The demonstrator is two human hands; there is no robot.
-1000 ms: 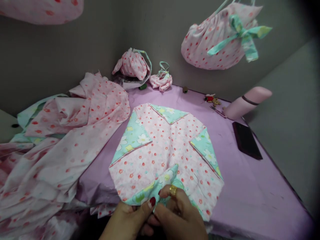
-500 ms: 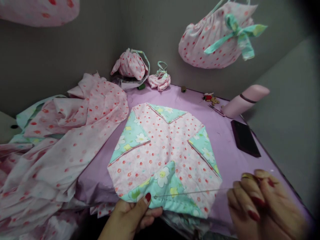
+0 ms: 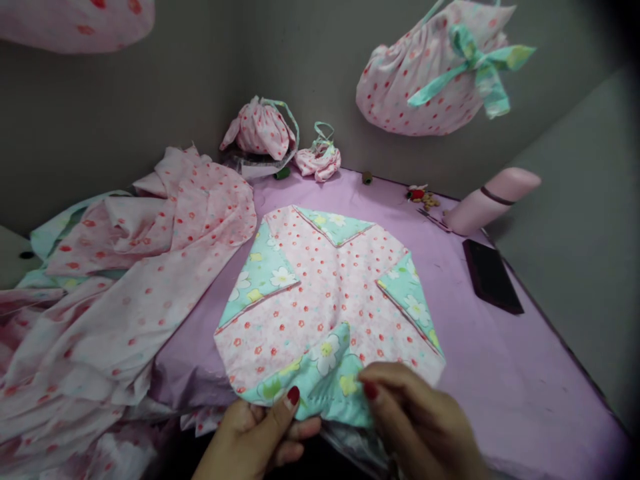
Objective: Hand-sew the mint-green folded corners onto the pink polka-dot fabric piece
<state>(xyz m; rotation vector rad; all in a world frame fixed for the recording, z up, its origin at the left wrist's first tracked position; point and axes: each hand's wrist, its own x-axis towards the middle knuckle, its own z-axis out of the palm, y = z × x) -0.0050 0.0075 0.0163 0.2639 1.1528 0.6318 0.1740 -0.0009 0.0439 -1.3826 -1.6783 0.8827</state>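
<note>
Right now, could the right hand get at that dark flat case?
Probably yes: the right hand is at the edge of the floral fabric, and only purple tablecloth seems to lie between it and the dark flat case.

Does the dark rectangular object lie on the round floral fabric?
No, the dark object lies apart on the purple cloth, right of the floral fabric.

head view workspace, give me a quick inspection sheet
surface: lilac cloth covering the table
job's things: round pink floral fabric piece lying flat, mint flaps around its edge
clutter: crumpled pink dotted fabric at left; pink flask and dark flat rectangular item at right
hands: left hand grips the near mint flap; right hand touches it
cables: nothing seen
surroundings: grey walls; pink dotted bag with mint bow above the table
</note>
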